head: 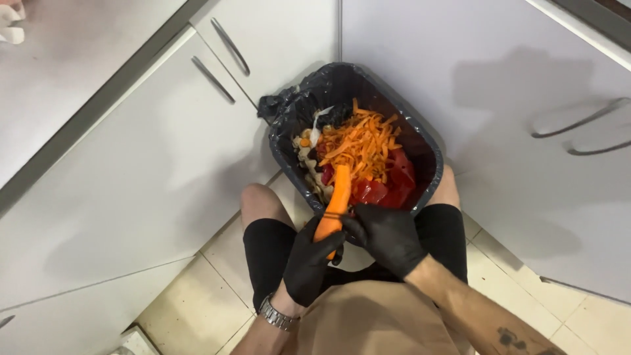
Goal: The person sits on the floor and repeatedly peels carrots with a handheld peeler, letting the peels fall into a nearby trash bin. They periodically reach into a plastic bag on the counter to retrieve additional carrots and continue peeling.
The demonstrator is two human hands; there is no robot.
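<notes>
My left hand (309,263), in a black glove, grips an orange carrot (335,197) by its lower end, its tip pointing out over a waste bin (427,148). My right hand (388,236), also in a black glove, is closed beside the carrot's middle; whatever tool it holds is hidden by the fingers. The bin is lined with a black bag and holds orange carrot peelings (361,141), red scraps (394,184) and pale scraps (305,158). It sits between my knees.
White cabinet doors with metal handles (213,79) close in on the left and on the right (585,121), meeting in a corner behind the bin. A beige tiled floor (197,309) lies below. A metal watch (276,315) is on my left wrist.
</notes>
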